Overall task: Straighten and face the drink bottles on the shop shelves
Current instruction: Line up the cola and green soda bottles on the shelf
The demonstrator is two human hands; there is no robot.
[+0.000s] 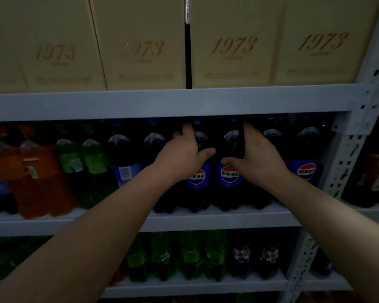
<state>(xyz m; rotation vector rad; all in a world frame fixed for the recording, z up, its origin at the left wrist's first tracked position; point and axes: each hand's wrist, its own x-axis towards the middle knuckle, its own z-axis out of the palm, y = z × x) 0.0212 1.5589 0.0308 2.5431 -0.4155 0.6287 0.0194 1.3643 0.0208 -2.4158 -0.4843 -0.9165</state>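
1. the left hand curls tight round the top part of the left cola bottle.
2. the right hand curls round the right cola bottle.
3. both bottles stand side by side on the middle shelf, blue labels facing out.
4. green bottles and orange bottles stand further left.

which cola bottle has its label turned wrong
The leftmost cola bottle, next to the green bottles: its barcode faces out, while the other visible labels show the logo.
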